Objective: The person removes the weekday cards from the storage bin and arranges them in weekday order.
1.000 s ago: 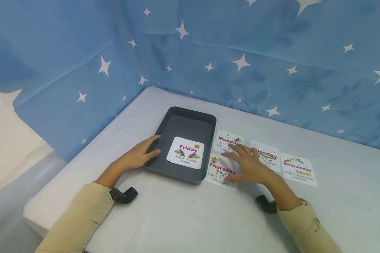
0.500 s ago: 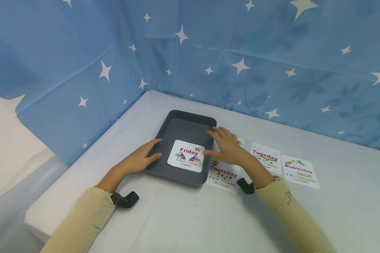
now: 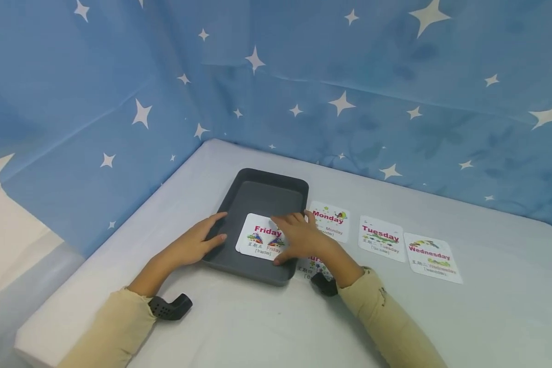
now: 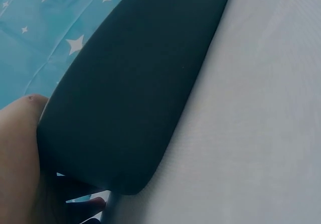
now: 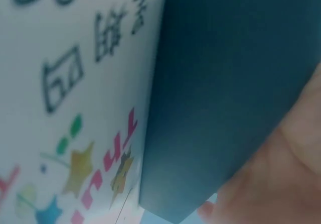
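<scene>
A white Friday card [image 3: 260, 236] lies in the near part of the dark grey tray [image 3: 267, 194], with another card's edge showing beneath its left side. My right hand [image 3: 303, 236] reaches across the tray's right wall, fingers spread over the card's right part and thumb near its front edge; I cannot tell whether the fingertips touch it. My left hand [image 3: 190, 244] holds the tray's left wall, thumb over the rim. In the left wrist view, fingers [image 4: 95, 204] show round the tray's corner. The Thursday card [image 5: 80, 133] lies beside the tray, partly under my right forearm.
To the tray's right, the Monday card [image 3: 330, 220], Tuesday card [image 3: 381, 237] and Wednesday card [image 3: 432, 256] lie in a slanting row on the white-covered table [image 3: 267, 327]. A blue curtain [image 3: 377, 61] with white stars hangs behind and to the left.
My right hand has moved left from over the Monday and Thursday cards, across the tray's right wall, to the Friday card. My left hand stays at the tray.
</scene>
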A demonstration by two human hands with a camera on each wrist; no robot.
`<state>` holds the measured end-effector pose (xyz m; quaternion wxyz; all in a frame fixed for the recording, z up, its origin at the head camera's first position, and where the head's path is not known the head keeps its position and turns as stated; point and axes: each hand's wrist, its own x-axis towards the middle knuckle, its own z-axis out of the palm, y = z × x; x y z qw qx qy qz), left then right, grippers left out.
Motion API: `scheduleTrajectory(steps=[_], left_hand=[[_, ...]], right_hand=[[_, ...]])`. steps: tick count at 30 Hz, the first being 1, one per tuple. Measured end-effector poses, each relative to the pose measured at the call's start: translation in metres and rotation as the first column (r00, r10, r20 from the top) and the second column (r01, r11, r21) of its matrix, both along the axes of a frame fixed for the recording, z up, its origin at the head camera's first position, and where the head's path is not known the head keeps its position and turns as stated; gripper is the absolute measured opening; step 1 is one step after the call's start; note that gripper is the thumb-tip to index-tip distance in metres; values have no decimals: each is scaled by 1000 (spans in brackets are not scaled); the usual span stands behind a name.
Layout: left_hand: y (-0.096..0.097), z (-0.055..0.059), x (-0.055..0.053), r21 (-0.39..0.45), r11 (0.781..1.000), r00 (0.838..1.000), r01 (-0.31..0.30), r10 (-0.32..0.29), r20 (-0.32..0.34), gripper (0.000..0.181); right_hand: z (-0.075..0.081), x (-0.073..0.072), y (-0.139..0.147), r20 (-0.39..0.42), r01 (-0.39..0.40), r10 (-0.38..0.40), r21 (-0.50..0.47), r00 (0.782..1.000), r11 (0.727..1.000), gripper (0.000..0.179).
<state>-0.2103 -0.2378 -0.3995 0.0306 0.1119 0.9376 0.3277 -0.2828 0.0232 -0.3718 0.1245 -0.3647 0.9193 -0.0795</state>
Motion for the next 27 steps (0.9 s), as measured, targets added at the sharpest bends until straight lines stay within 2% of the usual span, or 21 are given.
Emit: scheduleTrajectory(steps=[6, 12, 18, 23, 27], left_hand=[[-4, -1, 3, -4, 1000, 1000, 3, -3, 3, 60], [-2, -2, -1, -8, 1000, 1000, 26, -26, -11, 61], [-1, -2, -3, -20, 999, 1000, 29, -29, -10, 60], [0, -1, -3, -15, 1000, 1000, 25, -26, -1, 60], [-1, 0, -1, -18, 1000, 1000, 22, -22, -2, 60]], right_hand=[[-2, 3, -5, 9, 15, -14, -43, 1000, 999, 101], [-4, 3, -2, -22, 29, -30, -21, 999, 999, 99], [-2, 3, -1, -50, -10, 10, -6, 999, 1000, 95], [-1, 3, 0, -38, -31, 31, -5, 999, 999, 99], [-2, 2, 1, -40, -51, 50, -3, 998, 999, 94]])
